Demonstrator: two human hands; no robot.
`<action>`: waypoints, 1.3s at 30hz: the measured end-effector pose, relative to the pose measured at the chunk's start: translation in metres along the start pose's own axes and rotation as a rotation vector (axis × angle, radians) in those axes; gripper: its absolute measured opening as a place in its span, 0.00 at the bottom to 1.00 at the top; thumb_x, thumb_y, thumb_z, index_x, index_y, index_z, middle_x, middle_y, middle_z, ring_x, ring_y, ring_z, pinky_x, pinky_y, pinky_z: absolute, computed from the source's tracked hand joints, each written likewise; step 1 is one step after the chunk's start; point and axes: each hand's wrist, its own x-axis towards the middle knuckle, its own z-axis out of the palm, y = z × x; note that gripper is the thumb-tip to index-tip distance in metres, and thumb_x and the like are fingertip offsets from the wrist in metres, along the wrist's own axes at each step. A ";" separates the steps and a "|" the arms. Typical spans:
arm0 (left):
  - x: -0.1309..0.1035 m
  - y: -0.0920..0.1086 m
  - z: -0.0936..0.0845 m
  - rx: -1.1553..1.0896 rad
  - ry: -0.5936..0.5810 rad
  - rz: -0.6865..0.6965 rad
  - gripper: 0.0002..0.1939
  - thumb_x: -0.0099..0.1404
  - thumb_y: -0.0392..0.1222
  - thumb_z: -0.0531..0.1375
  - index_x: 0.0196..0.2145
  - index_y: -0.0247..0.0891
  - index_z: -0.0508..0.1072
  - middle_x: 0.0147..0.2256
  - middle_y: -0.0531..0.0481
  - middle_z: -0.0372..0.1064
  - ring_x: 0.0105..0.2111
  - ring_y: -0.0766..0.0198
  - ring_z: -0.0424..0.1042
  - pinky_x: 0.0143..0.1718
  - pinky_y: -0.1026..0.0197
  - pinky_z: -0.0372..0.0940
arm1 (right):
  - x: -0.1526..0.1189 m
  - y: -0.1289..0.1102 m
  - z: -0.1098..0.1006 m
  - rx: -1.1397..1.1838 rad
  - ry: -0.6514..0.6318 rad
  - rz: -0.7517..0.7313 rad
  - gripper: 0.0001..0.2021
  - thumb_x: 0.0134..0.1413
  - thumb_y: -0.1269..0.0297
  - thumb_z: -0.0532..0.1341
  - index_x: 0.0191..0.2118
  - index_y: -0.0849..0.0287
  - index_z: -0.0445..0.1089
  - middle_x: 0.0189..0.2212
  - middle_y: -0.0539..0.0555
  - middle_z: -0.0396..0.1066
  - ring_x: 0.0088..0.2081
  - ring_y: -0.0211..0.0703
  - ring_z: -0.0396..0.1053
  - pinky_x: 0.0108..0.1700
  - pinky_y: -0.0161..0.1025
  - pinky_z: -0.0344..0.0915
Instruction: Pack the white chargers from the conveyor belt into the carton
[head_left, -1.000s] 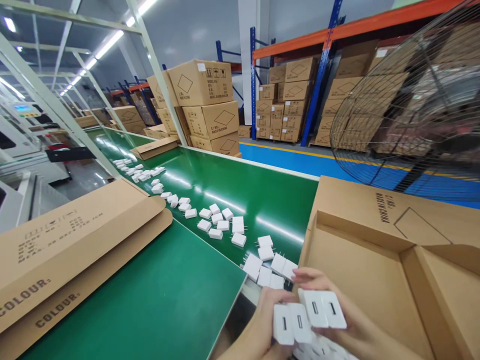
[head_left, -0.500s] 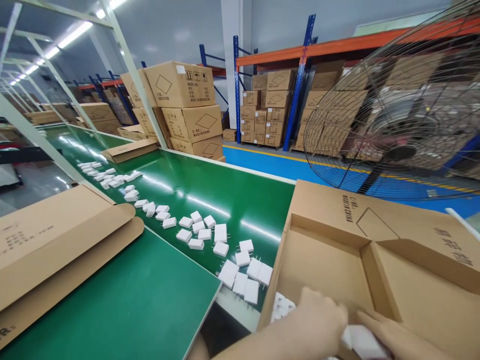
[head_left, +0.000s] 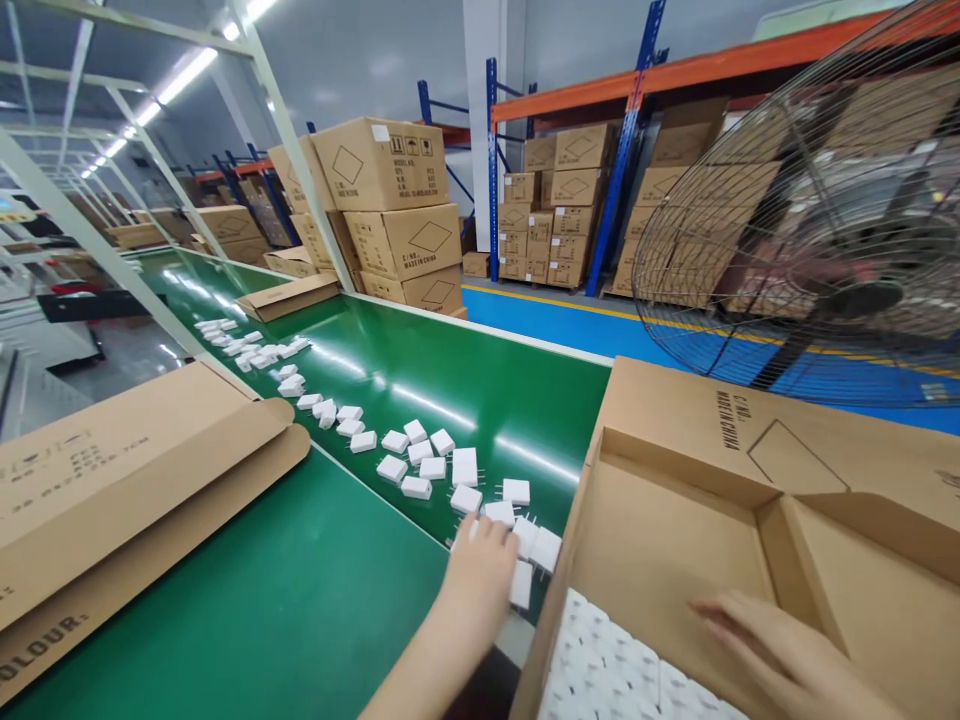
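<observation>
One left hand (head_left: pixel 486 560) curls over white chargers (head_left: pixel 516 491), some hidden, any grip impossible to tell; one right hand (head_left: pixel 772 640), loosely open, empty, overhangs one cut-off carton (head_left: pixel 667 515)

Brightly lit by ceiling tubes (head_left: pixel 177 80) at ten o'clock. Streaked with white glare on green belt (head_left: pixel 450 350) near six. Blurred at fan (head_left: pixel 864 299), three o'clock, and right hand (head_left: pixel 776 640), four. Stretched toward edges.

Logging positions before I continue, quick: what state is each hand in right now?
Left hand: at the white chargers on the green belt; grip cannot be told.
Right hand: open, over the carton, nothing visible in it.
</observation>
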 end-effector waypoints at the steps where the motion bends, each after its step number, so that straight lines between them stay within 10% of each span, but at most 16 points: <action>1: -0.005 -0.014 0.006 0.069 0.004 -0.066 0.15 0.54 0.28 0.50 0.39 0.34 0.69 0.41 0.44 0.67 0.43 0.54 0.64 0.52 0.47 0.52 | 0.013 -0.018 -0.002 -0.016 0.000 -0.059 0.16 0.56 0.53 0.48 0.40 0.53 0.70 0.41 0.55 0.72 0.43 0.49 0.68 0.44 0.43 0.67; 8: -0.012 -0.034 0.037 0.099 0.063 -0.186 0.16 0.59 0.25 0.46 0.37 0.36 0.68 0.36 0.48 0.67 0.40 0.58 0.66 0.45 0.56 0.60 | 0.113 -0.130 0.034 -0.318 0.004 -0.430 0.10 0.54 0.69 0.52 0.42 0.58 0.66 0.39 0.56 0.67 0.42 0.47 0.64 0.41 0.42 0.63; 16: -0.027 -0.047 0.028 -0.370 0.328 -0.275 0.13 0.58 0.28 0.50 0.39 0.39 0.66 0.39 0.50 0.67 0.41 0.61 0.66 0.43 0.57 0.63 | 0.179 -0.159 0.088 -0.379 0.051 -0.398 0.09 0.38 0.76 0.62 0.31 0.68 0.69 0.35 0.66 0.69 0.42 0.60 0.64 0.39 0.49 0.63; 21: -0.051 -0.045 0.034 -0.751 0.660 -0.261 0.14 0.59 0.32 0.50 0.43 0.40 0.64 0.45 0.48 0.66 0.46 0.62 0.66 0.47 0.55 0.63 | 0.152 -0.156 0.067 -0.233 0.116 -0.422 0.14 0.46 0.69 0.60 0.42 0.61 0.66 0.39 0.57 0.70 0.42 0.48 0.66 0.43 0.43 0.64; 27: -0.072 -0.018 0.030 -0.648 0.956 -0.078 0.17 0.58 0.31 0.53 0.46 0.43 0.60 0.46 0.47 0.68 0.47 0.61 0.67 0.45 0.58 0.66 | 0.076 -0.167 0.072 0.317 0.332 -0.658 0.16 0.51 0.65 0.58 0.48 0.55 0.61 0.44 0.55 0.69 0.45 0.45 0.67 0.46 0.38 0.66; 32: -0.092 0.005 0.016 -0.678 0.767 -0.180 0.33 0.56 0.30 0.52 0.58 0.43 0.47 0.54 0.43 0.58 0.52 0.56 0.61 0.51 0.55 0.61 | 0.062 -0.165 0.088 0.363 0.484 -0.769 0.19 0.52 0.66 0.58 0.52 0.51 0.60 0.46 0.56 0.67 0.47 0.48 0.66 0.48 0.42 0.66; 39: -0.096 0.017 0.021 -1.335 0.477 -0.149 0.30 0.59 0.44 0.54 0.57 0.38 0.49 0.52 0.38 0.60 0.50 0.52 0.64 0.47 0.55 0.63 | 0.049 -0.168 0.082 0.071 0.435 -1.001 0.29 0.57 0.66 0.53 0.62 0.50 0.42 0.53 0.59 0.61 0.53 0.50 0.60 0.48 0.42 0.65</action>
